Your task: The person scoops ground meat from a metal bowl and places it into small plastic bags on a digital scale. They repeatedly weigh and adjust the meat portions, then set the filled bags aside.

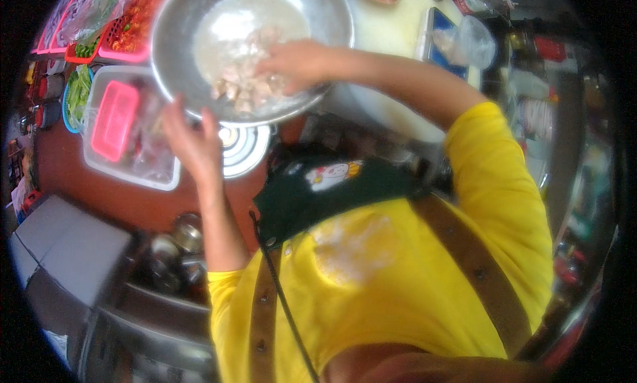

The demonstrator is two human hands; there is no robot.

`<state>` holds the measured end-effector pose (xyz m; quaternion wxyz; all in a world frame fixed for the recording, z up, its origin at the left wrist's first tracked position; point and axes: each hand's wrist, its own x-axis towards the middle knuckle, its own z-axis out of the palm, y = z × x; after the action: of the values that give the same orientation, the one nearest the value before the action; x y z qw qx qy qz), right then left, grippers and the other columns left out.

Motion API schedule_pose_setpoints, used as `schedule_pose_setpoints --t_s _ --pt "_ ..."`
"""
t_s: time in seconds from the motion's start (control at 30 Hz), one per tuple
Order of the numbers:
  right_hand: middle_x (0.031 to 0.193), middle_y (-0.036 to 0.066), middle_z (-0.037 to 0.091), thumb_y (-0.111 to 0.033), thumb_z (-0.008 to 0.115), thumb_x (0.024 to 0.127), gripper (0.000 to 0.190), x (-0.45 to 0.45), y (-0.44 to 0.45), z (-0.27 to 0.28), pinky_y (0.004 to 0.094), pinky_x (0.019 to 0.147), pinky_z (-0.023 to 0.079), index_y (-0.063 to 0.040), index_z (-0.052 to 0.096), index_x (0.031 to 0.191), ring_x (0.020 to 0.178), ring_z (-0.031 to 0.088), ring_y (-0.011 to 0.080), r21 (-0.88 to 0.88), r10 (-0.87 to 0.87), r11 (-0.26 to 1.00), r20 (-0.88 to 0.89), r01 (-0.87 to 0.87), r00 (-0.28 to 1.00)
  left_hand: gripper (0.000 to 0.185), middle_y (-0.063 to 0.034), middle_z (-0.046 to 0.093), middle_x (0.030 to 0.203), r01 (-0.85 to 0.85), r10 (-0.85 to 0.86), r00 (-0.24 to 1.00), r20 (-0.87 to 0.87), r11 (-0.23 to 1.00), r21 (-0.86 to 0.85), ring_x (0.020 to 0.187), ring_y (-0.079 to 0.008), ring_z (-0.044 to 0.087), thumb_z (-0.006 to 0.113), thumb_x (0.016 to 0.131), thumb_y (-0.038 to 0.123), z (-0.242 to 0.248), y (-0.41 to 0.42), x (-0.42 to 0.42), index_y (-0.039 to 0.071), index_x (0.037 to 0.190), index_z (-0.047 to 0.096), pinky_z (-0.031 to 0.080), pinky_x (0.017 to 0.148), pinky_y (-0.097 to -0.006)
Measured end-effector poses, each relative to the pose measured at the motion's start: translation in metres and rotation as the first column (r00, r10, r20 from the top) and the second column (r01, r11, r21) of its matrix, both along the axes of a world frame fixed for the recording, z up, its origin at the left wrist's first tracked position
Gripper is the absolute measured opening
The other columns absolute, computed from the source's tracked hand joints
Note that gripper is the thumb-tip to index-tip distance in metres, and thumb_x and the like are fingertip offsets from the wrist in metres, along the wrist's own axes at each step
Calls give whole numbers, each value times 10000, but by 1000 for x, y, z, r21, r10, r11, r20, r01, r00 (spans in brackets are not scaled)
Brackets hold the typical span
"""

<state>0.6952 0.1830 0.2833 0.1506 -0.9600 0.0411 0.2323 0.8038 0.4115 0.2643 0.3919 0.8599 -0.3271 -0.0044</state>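
A wide metal bowl (174,44) at the top centre holds cloudy liquid and pale chunks that look like raw meat (244,92). My right hand (298,64) reaches over the bowl's right side into the chunks; its fingertips are blurred, and I cannot tell whether they grip a piece. My left hand (191,134) is at the bowl's lower left rim, with its fingers raised and apart; whether they touch the rim is unclear. Beneath the bowl's lower edge shows part of a round white piece with dark rings (246,151).
Left of the bowl stands a translucent tub (171,181) holding a pink basket (115,121) and plastic bags. Leafy greens (78,96) and red food (132,32) in baskets lie beyond. At right are a pale cutting board (388,24) and a blue-topped device (440,22) bearing a plastic bag.
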Motion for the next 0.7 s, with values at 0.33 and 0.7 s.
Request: schedule_pose_setpoints --t_s 0.33,0.7 --pt "802 121 641 -86 606 773 492 30 3 -23 352 561 522 -178 565 1254 606 648 235 343 -254 899 -96 272 962 470 -228 529 1184 31 -31 999 30 999 -11 1141 -377 506 676 793 101 2 -1 2 -16 1223 530 405 976 -457" --pt "1025 115 621 -128 625 751 510 54 -15 -18 357 640 528 -108 568 1258 786 605 211 605 -411 721 -20 339 911 549 -203 495 1284 151 -151 968 203 988 16 1163 -321 497 706 823 184 -7 7 11 -7 1290 491 479 882 -414"
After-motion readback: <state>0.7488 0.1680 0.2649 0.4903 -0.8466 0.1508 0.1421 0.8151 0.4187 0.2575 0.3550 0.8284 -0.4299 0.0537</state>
